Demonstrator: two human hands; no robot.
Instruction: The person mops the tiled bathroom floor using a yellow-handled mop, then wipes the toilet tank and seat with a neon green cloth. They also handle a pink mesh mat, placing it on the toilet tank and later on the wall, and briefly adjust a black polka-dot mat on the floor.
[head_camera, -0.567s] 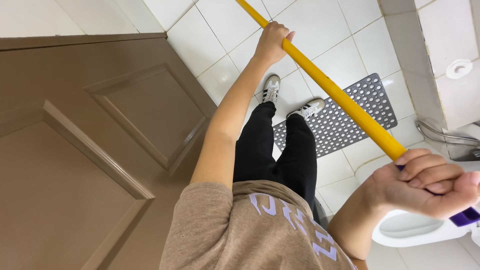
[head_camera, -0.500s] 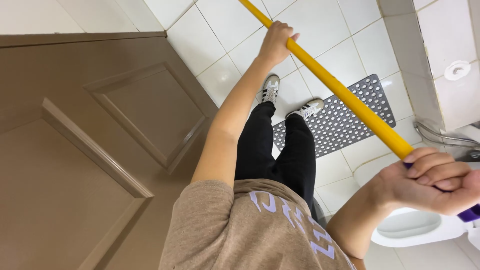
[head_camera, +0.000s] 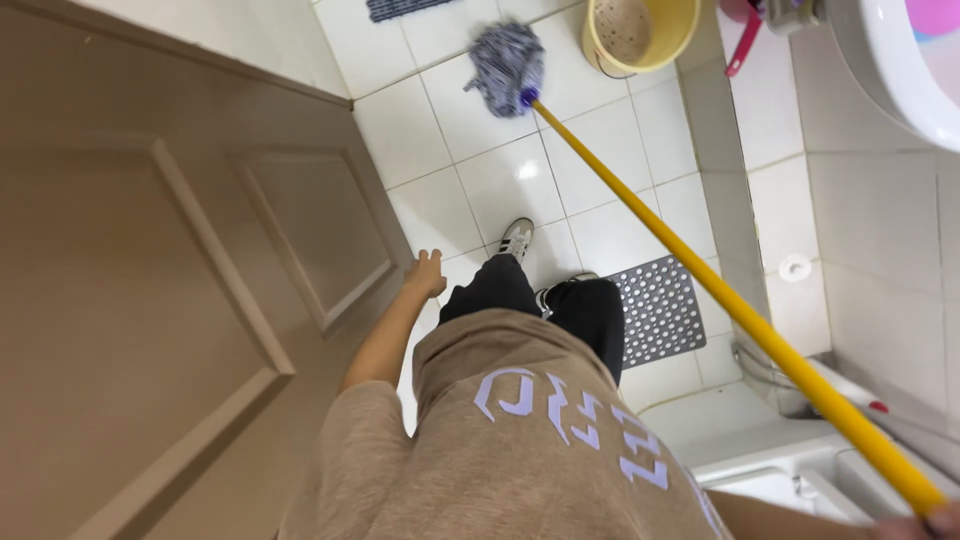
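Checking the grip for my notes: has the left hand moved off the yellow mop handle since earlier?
Yes. The left hand has left the mop handle and hangs by the brown door.

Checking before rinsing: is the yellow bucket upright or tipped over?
Upright: the yellow bucket stands on the tiles, open mouth up, strainer insert showing, beside the mop head.

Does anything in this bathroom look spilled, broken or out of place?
Nothing stands out. The grey string mop head rests flat on the white tiled floor beside the upright yellow plastic bucket. The grey perforated mat lies flat. I see no puddle, only a glossy light reflection.
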